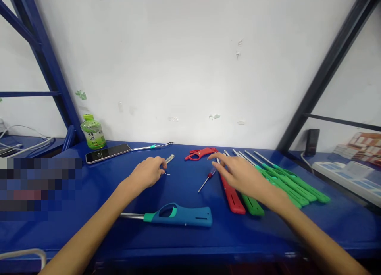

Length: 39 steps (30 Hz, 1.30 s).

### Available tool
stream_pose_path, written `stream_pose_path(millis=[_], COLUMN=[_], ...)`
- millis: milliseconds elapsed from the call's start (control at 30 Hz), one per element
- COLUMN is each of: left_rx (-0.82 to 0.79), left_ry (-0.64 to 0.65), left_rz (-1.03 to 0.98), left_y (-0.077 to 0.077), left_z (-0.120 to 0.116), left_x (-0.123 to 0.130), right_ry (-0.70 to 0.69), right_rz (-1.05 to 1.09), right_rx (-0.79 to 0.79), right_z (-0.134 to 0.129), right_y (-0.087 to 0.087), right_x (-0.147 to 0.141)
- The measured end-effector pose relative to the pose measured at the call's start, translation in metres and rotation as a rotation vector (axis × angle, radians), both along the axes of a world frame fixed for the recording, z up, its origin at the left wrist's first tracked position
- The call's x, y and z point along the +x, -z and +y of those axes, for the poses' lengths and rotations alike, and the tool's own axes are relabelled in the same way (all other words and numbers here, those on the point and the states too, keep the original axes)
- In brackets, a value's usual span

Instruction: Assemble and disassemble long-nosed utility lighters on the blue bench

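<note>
My left hand (151, 171) is over the middle of the blue table, its fingers pinched together. A small pale, slim part (170, 159) shows just beyond its fingertips, and a thin wire end sticks out below; the fingers hide what they grip. My right hand (236, 172) hovers with fingers apart by the handle of a screwdriver (205, 182) that has a clear and red grip. Partly under that hand lies a red gas lighter (233, 195). Nearest me, a blue gas lighter (186, 216) with a metal nozzle lies on its side. Beyond the hands is an empty red lighter shell (201, 153).
Several green gas lighters (285, 183) lie at right. A metal lighter rod (145, 147) with wires is near the wall, beside a phone (107, 153) and a green-capped bottle (93, 132). Blue metal posts (56, 68) stand at the table's ends. A white cable (26, 252) loops at front left.
</note>
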<state>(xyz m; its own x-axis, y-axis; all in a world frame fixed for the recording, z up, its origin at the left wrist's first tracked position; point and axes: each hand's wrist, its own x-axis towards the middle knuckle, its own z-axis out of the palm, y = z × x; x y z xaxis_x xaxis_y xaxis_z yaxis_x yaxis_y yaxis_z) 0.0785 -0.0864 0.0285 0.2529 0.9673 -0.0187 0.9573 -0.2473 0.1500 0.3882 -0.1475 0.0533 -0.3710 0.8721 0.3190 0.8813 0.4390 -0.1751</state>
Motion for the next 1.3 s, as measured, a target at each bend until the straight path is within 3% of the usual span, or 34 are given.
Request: stream_pose_path(millis=[67,167,300,400,567,700,767,900,1100,1300], left_rx=[-0.045,-0.079,-0.05,0.023,0.17,0.207,0.205,0.097,-0.208,-0.291], left_ry=[0.023,0.054,0.048,0.019,-0.052,-0.121,-0.15,-0.166,0.015,0.04], left_rz=[-0.007,-0.011,0.006,0.018,-0.062,-0.175,-0.223,-0.493,-1.018,-1.117], left_y=[0.002,0.003,0.002,-0.003,-0.012,-0.005,-0.002,-0.004,-0.008,0.0], left_z=[0.008,0.012,0.006,-0.003,-0.035,-0.071,-0.086,-0.099,-0.095,-0.087], left_x=[-0.002,-0.001,0.004,0.004,0.0,-0.004,-0.006,-0.008,0.015,0.019], right_ry=[-0.018,-0.025,0.003,-0.02,-0.036,-0.04,-0.078,-0.109,-0.223,-0.275], right_rz=[-0.06,-0.123,-0.144,-0.099,0.109,0.335,0.567,0.893,1.048,1.075], right_rx=[-0.088,-0.213,-0.263,-0.263,-0.196,-0.138,-0.114,-0.083,-0.105,-0.042], right_z=[0.018,0.035,0.042,0.041,0.027,-0.01,-0.031,-0.054,-0.042,-0.044], right_y=[-0.002,0.008,0.025,0.029,0.01,-0.016,-0.025,-0.028,-0.014,-0.014], right_x=[0.0,-0.006,-0.017,-0.019,-0.018,-0.021,-0.024,-0.032,-0.051,-0.057])
